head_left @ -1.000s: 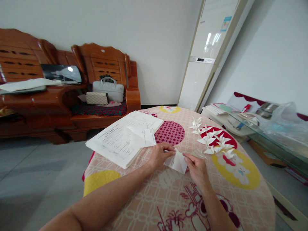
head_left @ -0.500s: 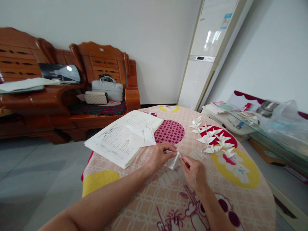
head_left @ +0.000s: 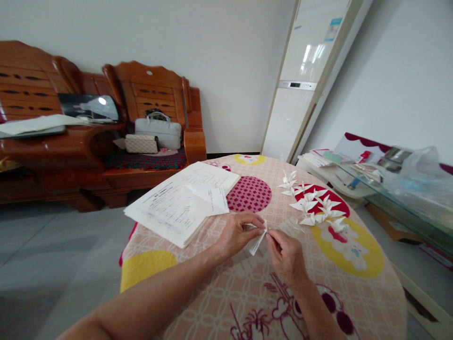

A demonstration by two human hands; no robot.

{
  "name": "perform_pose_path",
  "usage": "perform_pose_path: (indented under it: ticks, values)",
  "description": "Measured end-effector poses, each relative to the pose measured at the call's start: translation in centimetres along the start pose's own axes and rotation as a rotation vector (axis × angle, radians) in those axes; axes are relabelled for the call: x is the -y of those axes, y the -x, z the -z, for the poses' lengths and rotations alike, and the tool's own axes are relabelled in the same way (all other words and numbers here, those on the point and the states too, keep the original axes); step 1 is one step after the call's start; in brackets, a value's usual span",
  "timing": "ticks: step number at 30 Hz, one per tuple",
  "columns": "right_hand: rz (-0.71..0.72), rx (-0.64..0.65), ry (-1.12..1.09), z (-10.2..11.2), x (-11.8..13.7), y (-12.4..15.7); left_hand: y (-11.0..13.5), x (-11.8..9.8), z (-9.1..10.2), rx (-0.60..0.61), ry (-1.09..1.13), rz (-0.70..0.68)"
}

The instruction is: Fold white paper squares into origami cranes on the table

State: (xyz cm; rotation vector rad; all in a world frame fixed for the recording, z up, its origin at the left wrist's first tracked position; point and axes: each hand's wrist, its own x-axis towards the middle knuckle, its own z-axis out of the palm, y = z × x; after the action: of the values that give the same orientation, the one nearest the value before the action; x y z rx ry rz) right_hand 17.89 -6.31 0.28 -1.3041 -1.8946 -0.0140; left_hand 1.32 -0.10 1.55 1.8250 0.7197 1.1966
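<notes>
Between my two hands is a small piece of folded white paper (head_left: 256,245) with faint print on it, held just above the patterned tablecloth. My left hand (head_left: 238,234) pinches it from the left, thumb and fingers pressed together near its top. From the right, my right hand (head_left: 287,252) pinches the paper's edge with thumb and forefinger. The fingers hide part of the folds. Several white folded paper cranes (head_left: 307,204) sit in a group to the right, beyond my right hand. Left of my hands lies a thick stack of printed paper (head_left: 166,205), with a loose folded sheet (head_left: 208,200) on top.
The round table's cloth (head_left: 212,302) spreads under my forearms. A glass-topped stand (head_left: 392,198) with a plastic bag (head_left: 421,177) and papers is at the right. Behind stand a wooden sofa (head_left: 152,89) with bags and a tall white air conditioner (head_left: 290,108).
My left hand has shifted slightly right and now covers more of the paper's top. The folded paper shows a narrower shape, pointing down and left. Cranes and stack stay put.
</notes>
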Motion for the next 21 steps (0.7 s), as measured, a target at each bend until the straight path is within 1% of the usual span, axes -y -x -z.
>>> perform_pose_path:
  ticks: [6, 14, 21]
  values:
    - [-0.01, -0.005, -0.008, 0.2, 0.3, 0.0, 0.1, -0.1, 0.0, 0.023, -0.019, -0.013]
    - [-0.018, -0.018, -0.017, 0.4, 0.5, 0.0, 0.4, -1.1, 0.0, 0.025, -0.12, -0.07]
    - [0.038, -0.035, 0.016, 0.4, 0.8, -0.1, 0.7, -1.4, -0.2, 0.06, -0.183, -0.134]
